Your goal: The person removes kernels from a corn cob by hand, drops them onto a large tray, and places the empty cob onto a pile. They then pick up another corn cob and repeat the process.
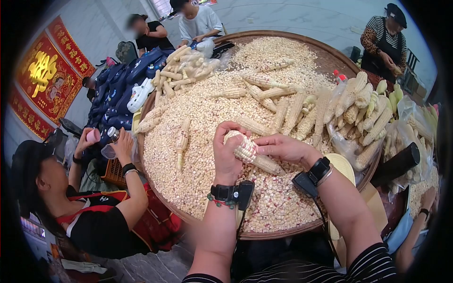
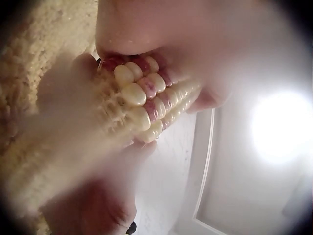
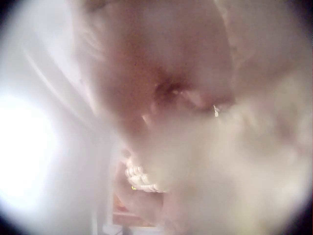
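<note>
In the head view, a corn cob [image 1: 246,150] with white and dark red kernels is held over the tray, its lower right end stripped bare. My left hand [image 1: 227,153] grips its upper left end, fingers curled round it. My right hand [image 1: 285,150] has its thumb and fingers against the cob's middle, beside the kernels. The left wrist view shows kernel rows [image 2: 149,90] meeting the bare part, with fingers on both sides. Blur covers much of the right wrist view, where some kernels [image 3: 139,178] show below the right hand [image 3: 156,58].
A large round tray [image 1: 186,218] holds loose kernels [image 1: 207,118]. Bare cobs [image 1: 297,113] lie behind my hands, more in plastic bags [image 1: 351,146] at the right. A person [image 1: 101,212] at the left holds small containers. Others are at the far side. A black cylinder [image 1: 396,164] juts in at right.
</note>
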Available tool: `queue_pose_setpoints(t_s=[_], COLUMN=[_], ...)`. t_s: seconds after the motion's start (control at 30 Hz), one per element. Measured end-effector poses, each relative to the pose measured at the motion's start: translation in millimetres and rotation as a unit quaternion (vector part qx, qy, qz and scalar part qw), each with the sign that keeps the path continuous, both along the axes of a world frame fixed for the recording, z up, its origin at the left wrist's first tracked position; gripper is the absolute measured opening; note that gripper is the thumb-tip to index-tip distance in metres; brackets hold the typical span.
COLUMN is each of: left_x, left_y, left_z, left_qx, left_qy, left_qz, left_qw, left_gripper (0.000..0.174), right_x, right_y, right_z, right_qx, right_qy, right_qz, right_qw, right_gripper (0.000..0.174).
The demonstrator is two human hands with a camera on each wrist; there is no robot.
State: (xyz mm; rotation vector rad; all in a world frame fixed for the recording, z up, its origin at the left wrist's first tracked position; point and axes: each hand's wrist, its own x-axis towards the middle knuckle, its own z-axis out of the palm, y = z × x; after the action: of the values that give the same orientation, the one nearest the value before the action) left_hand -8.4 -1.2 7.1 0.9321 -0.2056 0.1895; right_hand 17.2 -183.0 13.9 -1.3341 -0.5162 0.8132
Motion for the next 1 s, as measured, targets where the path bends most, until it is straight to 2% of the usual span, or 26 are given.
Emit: queue_pose_setpoints(t_s=[0.4,0.5,0.57,0.67,1.0], left_x=[-1,-1,0,1,2], left_y=[-1,-1,0,0,1], left_z=[2,3,0,0,-2], left_qx=[0.006,0.002,0.001,-0.003,-0.023], left_qy=[-0.002,0.004,0.008,0.015,0.021], left_qz=[0.004,0.005,0.01,0.011,0.009], left_qw=[1.0,1.0,1.0,1.0,0.999], left_gripper=[0.027,0.026,0.025,0.025,0.025], right_x=[10,5,-1,1,2], right_y=[-4,-3,5,8,5], right_z=[-21,-11,-6,-5,-5], right_qx=[0.009,0.023,0.033,-0.035,0.009], right_qy=[0.01,0.074,-0.076,-0.092,-0.11], right_qz=[0.002,-0.018,0.0,0.008,0.036], right_qw=[1.0,0.997,0.997,0.995,0.993], right_gripper=[0.047,0.046,0.041,0.047,0.045])
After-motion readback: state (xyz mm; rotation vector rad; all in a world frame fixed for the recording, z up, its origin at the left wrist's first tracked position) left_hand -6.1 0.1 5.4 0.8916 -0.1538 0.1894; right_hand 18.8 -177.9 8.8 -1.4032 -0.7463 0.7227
